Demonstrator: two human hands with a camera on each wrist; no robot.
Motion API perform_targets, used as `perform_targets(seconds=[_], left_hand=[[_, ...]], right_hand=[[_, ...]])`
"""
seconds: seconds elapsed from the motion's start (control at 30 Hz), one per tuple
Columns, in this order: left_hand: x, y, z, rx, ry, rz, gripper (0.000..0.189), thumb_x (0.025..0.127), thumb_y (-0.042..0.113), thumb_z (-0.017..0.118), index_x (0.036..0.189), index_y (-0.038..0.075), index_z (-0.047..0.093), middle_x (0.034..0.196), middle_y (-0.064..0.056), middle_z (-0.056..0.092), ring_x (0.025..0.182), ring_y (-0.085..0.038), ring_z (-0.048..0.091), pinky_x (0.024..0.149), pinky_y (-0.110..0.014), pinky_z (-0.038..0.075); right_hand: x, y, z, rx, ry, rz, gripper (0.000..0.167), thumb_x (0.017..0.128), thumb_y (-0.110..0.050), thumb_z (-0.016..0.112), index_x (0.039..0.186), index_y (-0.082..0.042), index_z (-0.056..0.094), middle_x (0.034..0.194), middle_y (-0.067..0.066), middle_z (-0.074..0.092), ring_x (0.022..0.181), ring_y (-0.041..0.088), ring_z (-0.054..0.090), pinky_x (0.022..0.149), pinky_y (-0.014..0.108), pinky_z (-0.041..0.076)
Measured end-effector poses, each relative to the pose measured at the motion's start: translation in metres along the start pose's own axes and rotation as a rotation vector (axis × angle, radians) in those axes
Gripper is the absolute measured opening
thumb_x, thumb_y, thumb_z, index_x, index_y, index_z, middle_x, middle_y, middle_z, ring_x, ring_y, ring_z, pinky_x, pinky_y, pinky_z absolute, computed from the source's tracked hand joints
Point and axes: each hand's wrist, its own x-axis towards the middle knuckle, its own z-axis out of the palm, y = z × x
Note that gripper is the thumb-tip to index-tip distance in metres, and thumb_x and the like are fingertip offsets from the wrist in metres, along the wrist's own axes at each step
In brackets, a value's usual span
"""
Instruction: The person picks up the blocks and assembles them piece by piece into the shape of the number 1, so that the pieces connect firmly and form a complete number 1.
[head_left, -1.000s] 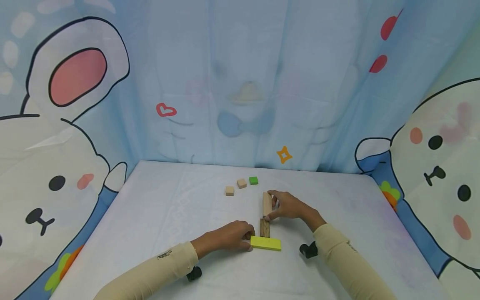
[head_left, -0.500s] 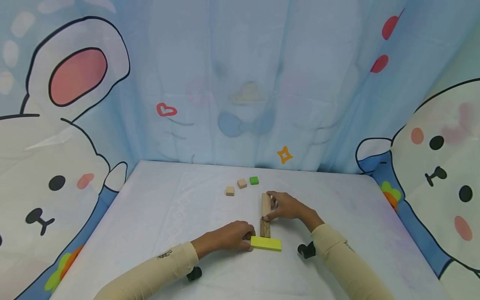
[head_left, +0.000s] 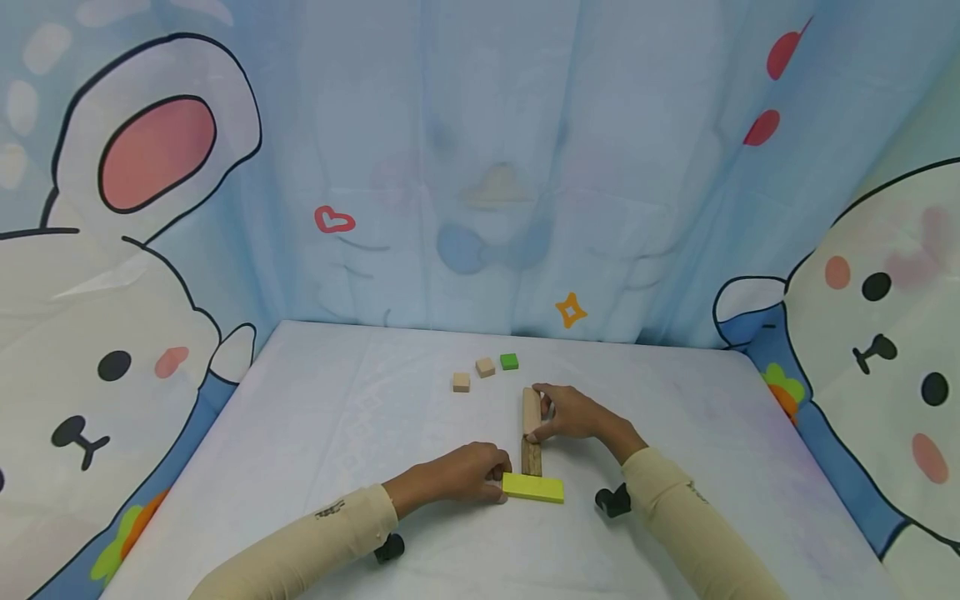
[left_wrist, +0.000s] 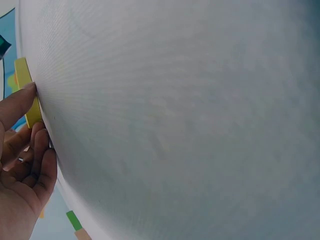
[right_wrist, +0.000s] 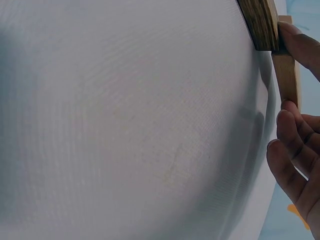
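Note:
A yellow block (head_left: 532, 488) lies crosswise on the white table. My left hand (head_left: 465, 471) pinches its left end, with the thumb on the near side in the left wrist view. Behind it a dark brown wood block (head_left: 531, 458) points away, its near end against or close to the yellow one. In line beyond is a pale wood block (head_left: 531, 410), held by its two ends between thumb and fingers of my right hand (head_left: 573, 411). The right wrist view shows the pale block (right_wrist: 286, 80) meeting the end of the brown block (right_wrist: 260, 22).
Two pale wood cubes (head_left: 461, 382) and a green block (head_left: 509, 362) sit farther back, left of the pale block. Black wrist cameras (head_left: 613, 501) hang under both forearms. A blue printed curtain (head_left: 487, 167) rises behind the table (head_left: 337, 400).
My right hand has drawn the pale block slightly nearer and to the left, toward the brown block's far end. The left hand and the yellow block have hardly moved.

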Motion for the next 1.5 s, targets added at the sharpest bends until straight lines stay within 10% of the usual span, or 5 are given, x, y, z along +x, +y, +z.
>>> perform_targets(seconds=[1.5], left_hand=[[0.0006,0.0021,-0.001,-0.012,-0.009,-0.017,0.03,0.088,0.026,0.079,0.113,0.012,0.07,0.088,0.013,0.059,0.076,0.001,0.05,0.071,-0.015,0.045]], right_hand=[[0.0047,0.0037,-0.0001,-0.018,-0.078,0.038,0.099,0.075,-0.045,0.087,0.15,0.0,0.039,0.1,0.001,0.057,0.09,0.016,0.051,0.076,0.032,0.043]])
